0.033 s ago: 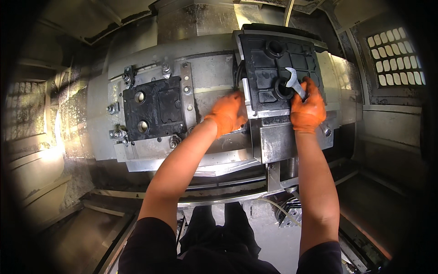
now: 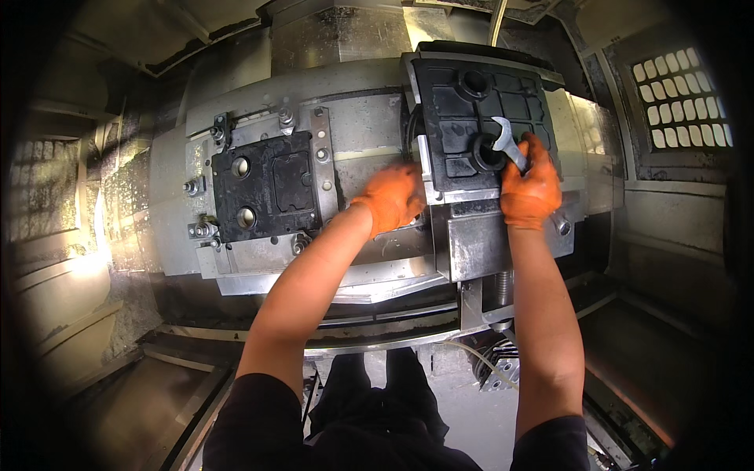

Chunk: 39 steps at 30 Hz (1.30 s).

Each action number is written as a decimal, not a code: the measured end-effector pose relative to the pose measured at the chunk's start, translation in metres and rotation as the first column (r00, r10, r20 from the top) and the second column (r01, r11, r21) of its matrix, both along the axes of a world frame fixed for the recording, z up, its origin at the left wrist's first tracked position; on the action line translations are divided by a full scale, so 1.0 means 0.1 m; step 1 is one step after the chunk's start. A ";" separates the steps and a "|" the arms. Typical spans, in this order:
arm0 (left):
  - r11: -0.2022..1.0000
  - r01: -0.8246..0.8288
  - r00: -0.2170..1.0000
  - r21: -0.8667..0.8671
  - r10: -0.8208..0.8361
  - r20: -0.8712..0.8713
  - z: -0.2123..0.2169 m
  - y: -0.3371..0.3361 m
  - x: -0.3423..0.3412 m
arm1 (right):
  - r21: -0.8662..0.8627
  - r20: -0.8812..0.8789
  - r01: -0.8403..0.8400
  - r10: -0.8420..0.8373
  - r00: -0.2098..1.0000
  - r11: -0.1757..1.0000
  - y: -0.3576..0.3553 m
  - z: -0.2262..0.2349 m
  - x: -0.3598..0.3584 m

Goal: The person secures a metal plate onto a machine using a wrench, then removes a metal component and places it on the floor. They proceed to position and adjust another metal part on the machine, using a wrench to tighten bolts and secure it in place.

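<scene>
Both grips are closed: the right hand (image 2: 530,188), in an orange glove, is wrapped around the handle of a silver open-ended spanner (image 2: 506,143), and the left hand (image 2: 390,198), gloved the same, is curled against the left edge of a dark cast plate (image 2: 479,118), though what its fingers hold cannot be told.

Largest in view is a grey metal machine fixture (image 2: 369,141) filling the middle of the scene, seen from above inside a worn machine enclosure. Two dark plates sit on it. The right one, ribbed and with two round openings, lies under the hands. The left dark plate (image 2: 267,192) sits well apart, held by bolted clamp bars (image 2: 320,177).

The spanner's open end rests at the lower round opening of the right plate. Judging from this, the left plate looks fully clamped, while work on the right plate seems to be under way.
</scene>
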<state>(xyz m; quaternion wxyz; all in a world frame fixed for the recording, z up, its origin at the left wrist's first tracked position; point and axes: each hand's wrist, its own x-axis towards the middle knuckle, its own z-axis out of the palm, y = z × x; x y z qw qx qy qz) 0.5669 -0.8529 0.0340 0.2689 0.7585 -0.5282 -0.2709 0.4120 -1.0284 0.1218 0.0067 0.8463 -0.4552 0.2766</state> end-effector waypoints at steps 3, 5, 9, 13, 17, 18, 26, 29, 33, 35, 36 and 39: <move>0.990 0.128 0.985 0.060 -0.133 0.107 -0.06 0.00 0.08 | -0.010 0.011 0.002 -0.002 1.000 1.000 0.00 -0.01 0.02; 0.995 0.093 0.985 0.041 -0.098 0.140 0.07 0.01 0.06 | -0.019 0.017 0.008 -0.007 1.000 1.000 0.00 0.00 0.01; 0.998 0.058 0.990 0.033 -0.062 0.126 0.11 -0.02 0.02 | -0.060 0.041 -0.008 0.010 0.999 0.998 0.00 0.00 0.01; 0.983 0.178 0.966 0.034 -0.181 0.187 -0.07 0.03 0.07 | -0.051 0.047 -0.014 0.017 0.999 0.999 0.01 0.01 0.03; 0.984 0.007 0.982 -0.179 0.027 0.185 -0.09 0.06 0.00 | -0.032 0.016 0.018 -0.017 1.000 0.999 0.02 0.03 0.02; 0.977 0.004 0.989 -0.212 0.028 0.148 -0.09 0.05 0.00 | -0.038 0.018 0.015 -0.015 1.000 0.999 0.03 0.04 0.03; 0.970 0.140 0.946 -0.198 -0.072 0.316 -0.21 0.09 -0.01 | -0.016 0.076 -0.002 0.003 0.997 1.000 0.04 0.02 0.05; 0.978 0.131 0.979 -0.163 -0.101 0.179 -0.19 0.02 -0.03 | -0.032 0.049 0.010 -0.008 0.999 0.999 0.03 0.05 0.01; 0.994 0.105 0.630 -0.030 -0.090 -0.771 -0.10 -0.12 0.59 | 0.071 0.047 0.024 -0.027 0.999 0.997 0.02 0.06 0.01; 0.957 -0.237 0.169 -0.170 -0.132 -0.977 -0.20 -0.23 0.87 | 0.074 0.034 0.020 -0.022 0.999 0.997 0.06 0.06 0.07; 0.908 -0.416 -0.015 -0.047 -0.059 -0.998 -0.40 -0.46 0.99 | 0.060 0.048 -0.010 0.007 0.999 0.998 0.06 0.07 0.09; 0.725 -0.645 -0.133 0.241 0.204 -0.970 -0.19 -1.08 0.84 | 0.146 0.082 -0.063 0.052 0.995 0.987 0.01 0.02 -0.02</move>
